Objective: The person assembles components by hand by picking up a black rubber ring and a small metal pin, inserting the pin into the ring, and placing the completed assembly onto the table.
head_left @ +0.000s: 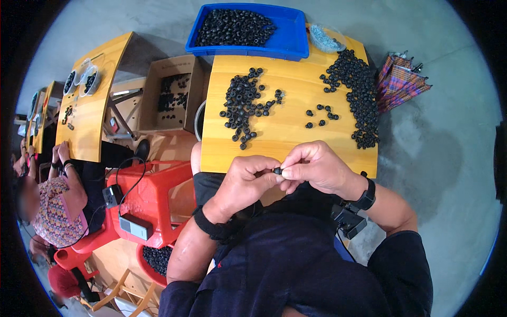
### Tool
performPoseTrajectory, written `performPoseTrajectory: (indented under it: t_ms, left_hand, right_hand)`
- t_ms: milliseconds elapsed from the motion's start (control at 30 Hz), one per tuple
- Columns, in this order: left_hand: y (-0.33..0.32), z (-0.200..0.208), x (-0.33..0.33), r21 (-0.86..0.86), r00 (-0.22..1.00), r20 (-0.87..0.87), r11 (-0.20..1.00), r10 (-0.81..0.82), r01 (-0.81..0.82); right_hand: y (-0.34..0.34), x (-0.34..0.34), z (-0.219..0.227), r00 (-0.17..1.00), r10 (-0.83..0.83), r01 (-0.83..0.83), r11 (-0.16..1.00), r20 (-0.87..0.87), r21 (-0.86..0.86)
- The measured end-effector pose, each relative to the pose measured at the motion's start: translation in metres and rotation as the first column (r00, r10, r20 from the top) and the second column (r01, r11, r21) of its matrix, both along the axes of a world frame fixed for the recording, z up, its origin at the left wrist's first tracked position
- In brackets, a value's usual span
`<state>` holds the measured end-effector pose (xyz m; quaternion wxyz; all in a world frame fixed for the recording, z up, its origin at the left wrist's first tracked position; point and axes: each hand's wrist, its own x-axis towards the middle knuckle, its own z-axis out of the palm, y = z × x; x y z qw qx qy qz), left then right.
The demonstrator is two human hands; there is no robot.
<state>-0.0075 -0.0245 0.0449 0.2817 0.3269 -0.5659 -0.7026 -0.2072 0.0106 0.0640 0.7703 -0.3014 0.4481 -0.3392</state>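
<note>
A small black ring-like part [277, 170] is pinched between my two hands, just off the table's near edge. My left hand [247, 182] grips it from the left with thumb and forefinger. From the other side, the thumb and fingertips of my right hand [316, 168] close on it, covering most of its surface. Beyond my hands, a heap of similar black parts [242, 100] lies on the left of the yellow table [288, 132]. A long pile of such parts [363, 100] runs down the right edge, with a few loose ones [322, 116] beside it.
A blue tray [289, 50] of black parts and a clear bowl [326, 39] of small shiny pieces stand at the far edge. Right of the table is a plaid umbrella [401, 82]; to the left are a cardboard box [150, 100], a red stool [148, 195] and a seated person [60, 211].
</note>
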Motion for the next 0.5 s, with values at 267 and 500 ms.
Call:
performPoseTrajectory:
  t_ms: [267,500]
  left_hand:
    - [0.003,0.001,0.005,-0.094,0.996,0.076,0.994,-0.047,0.054]
    - [0.005,0.014,0.003,0.024,0.991,-0.088,0.994,-0.102,0.104]
  right_hand:
    - [0.001,0.004,-0.005,0.975,-0.022,-0.012,0.989,0.222,0.149]
    - [-0.001,0.001,0.0,0.941,0.129,-0.209,0.949,0.313,0.236]
